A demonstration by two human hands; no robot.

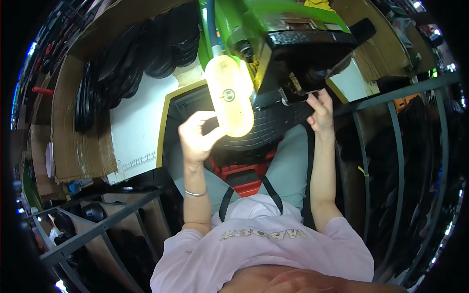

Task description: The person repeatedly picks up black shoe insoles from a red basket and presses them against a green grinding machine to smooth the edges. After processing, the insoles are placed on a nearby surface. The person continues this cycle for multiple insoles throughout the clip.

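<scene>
A pale yellow, oblong lamp head (227,95) hangs lit in front of a green machine (303,22). My left hand (198,136) is raised at the lamp's lower left edge, thumb and fingers bent toward each other. Its fingertips pass behind the lamp, so whatever they touch is hidden. Under the machine's black front part (308,51), my right hand (321,111) is closed, with thumb and fingertips at the lower edge of that part. What lies between those fingers is too dark and small to make out. Below the lamp is a dark ribbed surface (259,132).
At the left, a cardboard box (80,151) holds stacked black sole-shaped pieces (129,53) beside a white board (137,117). Another box (386,53) stands at far right. Metal racks (105,227) flank me on both sides. Something red (242,178) shows between my knees.
</scene>
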